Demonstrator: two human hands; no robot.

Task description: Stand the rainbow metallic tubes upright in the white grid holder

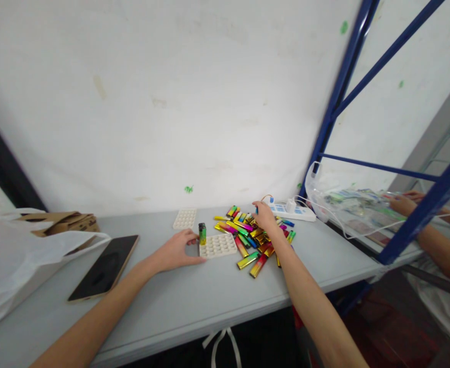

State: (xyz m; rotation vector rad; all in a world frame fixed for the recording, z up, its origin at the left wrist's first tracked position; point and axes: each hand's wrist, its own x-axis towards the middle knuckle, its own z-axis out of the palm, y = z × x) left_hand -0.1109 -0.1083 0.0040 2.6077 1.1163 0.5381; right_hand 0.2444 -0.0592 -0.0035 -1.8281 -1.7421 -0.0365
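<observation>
My left hand (176,251) is at the left edge of a white tray with rows of small holes (220,247), its thumb along the near corner and its curled fingers at the far side. A lighter with a green and yellow shiny wrap (202,235) stands upright in the tray's left far corner, close to those fingertips. To the right, a heap of shiny multicoloured lighters (243,240) lies loose on the grey table. Over the far side of the heap, my right hand (265,216) pinches what looks like a lighter, mostly hidden, with a bit of blue showing.
Behind the tray lies a second white holed tray (185,219). At left are a phone (104,268), a white plastic bag (21,260) and cardboard (67,223). A power strip (297,211) with cables sits by a blue metal frame (334,102). Another person's hands (403,204) work beyond it.
</observation>
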